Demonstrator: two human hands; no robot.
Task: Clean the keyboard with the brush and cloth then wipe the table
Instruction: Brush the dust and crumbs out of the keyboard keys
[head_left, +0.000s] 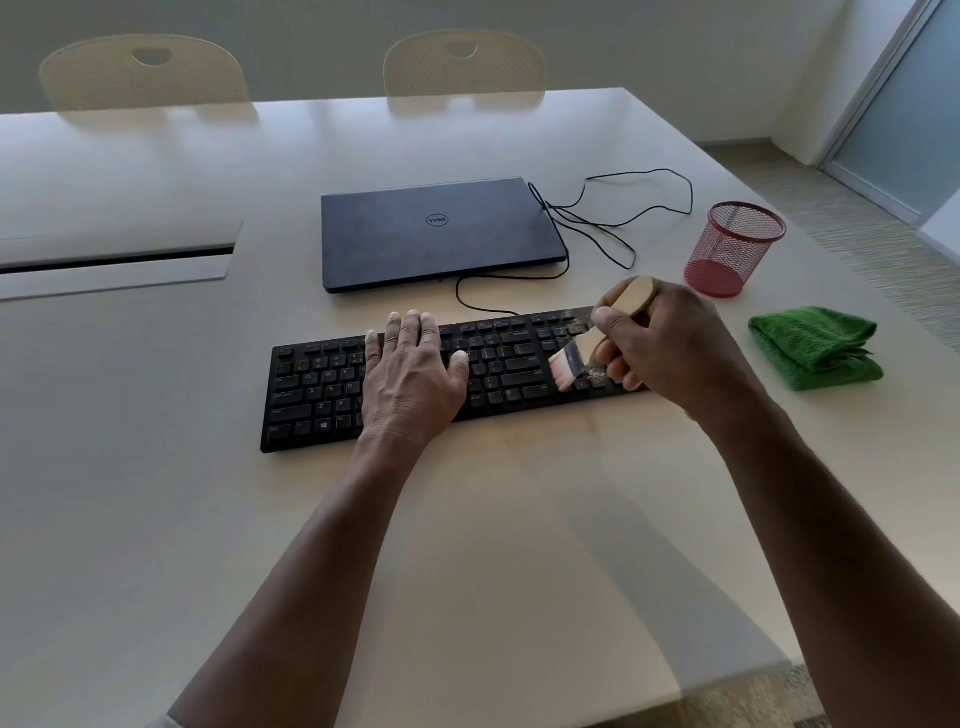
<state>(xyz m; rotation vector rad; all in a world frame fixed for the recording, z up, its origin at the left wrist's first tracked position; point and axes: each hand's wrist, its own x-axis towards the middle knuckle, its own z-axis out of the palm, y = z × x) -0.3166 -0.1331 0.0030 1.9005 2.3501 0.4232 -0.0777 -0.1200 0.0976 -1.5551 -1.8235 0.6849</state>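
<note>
On the pale desk (519, 519), closed dark laptop (436, 234) at back, black keyboard (322, 395) just before it, left hand (410, 374) flat on keys with fingers straight, right hand (660, 348) gripping wooden brush (582, 348), bristles on keyboard's right end amid grit, folded green cloth (815, 348) near right, red mesh cup (732, 249) behind.

keyboard (415, 387) plain black, greyish crumbs on the right keys | brush (597, 338) tan wood handle, pale bristles | cloth (815, 345) bright green | mesh cup (735, 249) red | laptop (441, 231) dark grey | table (156, 415) off-white | chairs (145, 73) cream
</note>
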